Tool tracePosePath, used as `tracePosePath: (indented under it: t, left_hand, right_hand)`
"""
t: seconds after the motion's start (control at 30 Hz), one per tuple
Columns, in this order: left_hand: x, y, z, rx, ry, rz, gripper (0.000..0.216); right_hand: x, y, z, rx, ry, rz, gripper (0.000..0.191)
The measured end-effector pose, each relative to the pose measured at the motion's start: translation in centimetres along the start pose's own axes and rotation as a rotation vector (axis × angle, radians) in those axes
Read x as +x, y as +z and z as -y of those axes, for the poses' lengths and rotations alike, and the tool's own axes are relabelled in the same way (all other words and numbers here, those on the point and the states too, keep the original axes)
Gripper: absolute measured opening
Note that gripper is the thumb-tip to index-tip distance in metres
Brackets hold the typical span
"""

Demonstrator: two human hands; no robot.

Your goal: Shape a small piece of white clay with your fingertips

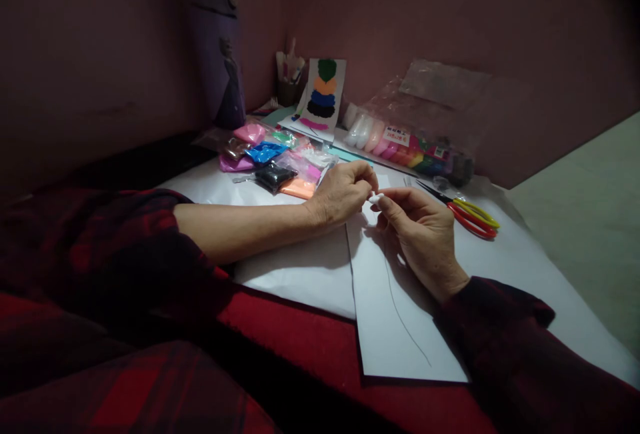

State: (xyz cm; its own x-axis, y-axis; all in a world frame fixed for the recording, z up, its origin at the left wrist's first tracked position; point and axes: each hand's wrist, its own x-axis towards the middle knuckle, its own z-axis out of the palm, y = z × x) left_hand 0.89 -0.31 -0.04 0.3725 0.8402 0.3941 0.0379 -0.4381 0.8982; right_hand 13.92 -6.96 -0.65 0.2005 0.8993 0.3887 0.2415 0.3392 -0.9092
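Note:
Over a white paper sheet (pixel 395 327) with a thin curved drawn line, my two hands meet at a small lump of white modelling clay (pixel 376 199). My right hand (pixel 423 234) pinches the lump between thumb and forefinger. From the other side, my left hand (pixel 343 195) closes its curled fingers on the lump's far end; the exact grip is partly hidden. A small white bit (pixel 401 260) shows on the paper below my right palm. To the left of my left hand lie several small clear packets of coloured clay, among them a black one (pixel 274 175) and a blue one (pixel 267 151).
Scissors (pixel 473 217) with red and yellow handles lie right of my hands. Behind stand a long bag of coloured clay (pixel 395 139), a painted card (pixel 325 97) and a brush cup (pixel 289 91). A purple bottle (pixel 220 54) rises at back left. Walls close off the back.

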Motion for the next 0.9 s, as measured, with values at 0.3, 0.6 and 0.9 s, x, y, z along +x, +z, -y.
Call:
tracePosePath:
  t: [0.3, 0.6, 0.9]
  left_hand:
    - [-0.17, 0.1, -0.22, -0.017, -0.01, 0.042, 0.013]
    - [-0.29, 0.18, -0.58, -0.029, -0.03, 0.068, 0.005]
    - [-0.34, 0.21, -0.54, -0.057, -0.052, 0.094, 0.007]
  right_hand:
    - [-0.08, 0.0, 0.35, -0.03, 0.023, -0.007, 0.008]
    - [0.03, -0.11, 0.22, -0.036, 0.047, 0.007, 0.013]
    - [0.18, -0.16, 0.09, -0.028, 0.026, 0.018, 0.018]
